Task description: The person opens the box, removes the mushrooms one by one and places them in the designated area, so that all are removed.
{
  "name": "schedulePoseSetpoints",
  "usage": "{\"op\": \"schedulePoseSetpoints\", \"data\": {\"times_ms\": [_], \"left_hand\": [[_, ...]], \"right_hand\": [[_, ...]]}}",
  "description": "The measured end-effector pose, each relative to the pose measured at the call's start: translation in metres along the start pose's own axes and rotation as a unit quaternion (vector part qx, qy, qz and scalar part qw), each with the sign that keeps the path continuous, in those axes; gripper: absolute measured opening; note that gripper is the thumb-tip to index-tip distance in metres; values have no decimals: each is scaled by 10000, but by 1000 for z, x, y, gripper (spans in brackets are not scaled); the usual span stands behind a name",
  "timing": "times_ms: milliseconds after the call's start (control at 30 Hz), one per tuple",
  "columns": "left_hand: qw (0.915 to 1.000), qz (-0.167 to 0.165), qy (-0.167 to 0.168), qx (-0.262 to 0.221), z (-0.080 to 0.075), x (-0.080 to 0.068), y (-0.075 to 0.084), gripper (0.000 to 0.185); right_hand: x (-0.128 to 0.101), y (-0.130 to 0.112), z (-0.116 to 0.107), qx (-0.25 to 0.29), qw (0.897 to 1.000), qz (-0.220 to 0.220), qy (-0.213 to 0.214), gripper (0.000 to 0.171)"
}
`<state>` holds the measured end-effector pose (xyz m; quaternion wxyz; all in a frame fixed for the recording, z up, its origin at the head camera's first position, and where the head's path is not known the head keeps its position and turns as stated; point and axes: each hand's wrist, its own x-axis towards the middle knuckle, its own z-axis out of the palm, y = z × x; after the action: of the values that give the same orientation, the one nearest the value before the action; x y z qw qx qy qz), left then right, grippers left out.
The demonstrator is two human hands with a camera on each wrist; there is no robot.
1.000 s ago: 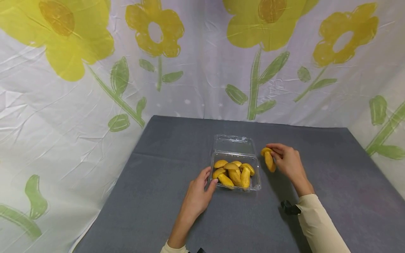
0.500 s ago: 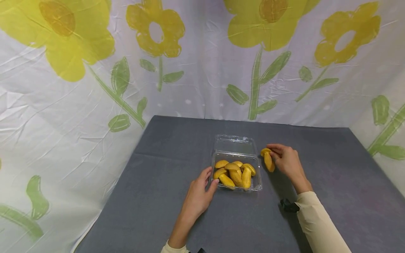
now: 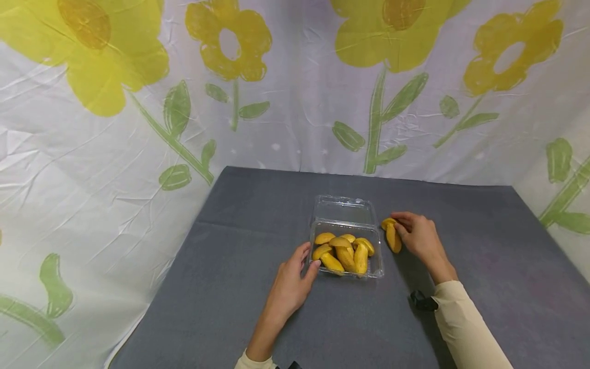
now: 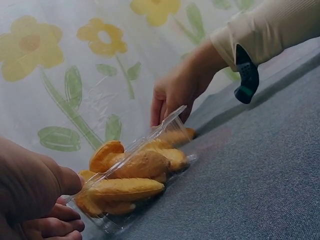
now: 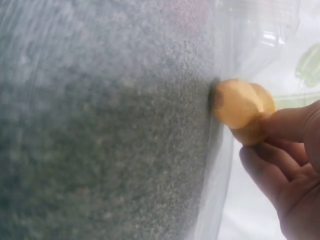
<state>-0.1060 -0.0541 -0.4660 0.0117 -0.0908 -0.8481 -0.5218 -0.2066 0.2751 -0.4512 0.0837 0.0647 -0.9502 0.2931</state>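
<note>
A clear plastic clamshell container [image 3: 375, 264] stands on the table with its lid [image 3: 344, 211] folded back. Several yellow-brown mushrooms [image 3: 341, 251] lie inside, caps mostly toward the back. My left hand [image 3: 289, 289] holds the container's near left corner, thumb at the rim and fingers along the outer side, as the left wrist view also shows. To the right of the container, my right hand [image 3: 421, 241] pinches one more mushroom [image 3: 393, 238] between thumb and fingers. Its stem points toward me, and in the right wrist view the stem end [image 5: 232, 102] is close to the cloth.
A dark grey cloth covers the table [image 3: 239, 246]. Behind and beside it hangs a white curtain [image 3: 286, 118] printed with yellow flowers. A black device [image 3: 423, 301] is strapped at the right wrist over a cream sleeve [image 3: 465, 323].
</note>
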Motion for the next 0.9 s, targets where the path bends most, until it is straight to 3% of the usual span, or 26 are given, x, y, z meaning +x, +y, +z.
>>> {"op": "schedulePoseSetpoints", "data": {"times_ms": [433,633,900], "left_hand": [[10000,-32,8,75,1,1,1,53],[9998,142,59,99,0,0,0,52],[9999,103,15,63,0,0,1,52]], "right_hand": [[-5,3,-5,-65,10000,23,35,34],[-4,0,-10,57,9995,-179,255,34],[-8,-12,-14,377,9959,-285,774,33]]}}
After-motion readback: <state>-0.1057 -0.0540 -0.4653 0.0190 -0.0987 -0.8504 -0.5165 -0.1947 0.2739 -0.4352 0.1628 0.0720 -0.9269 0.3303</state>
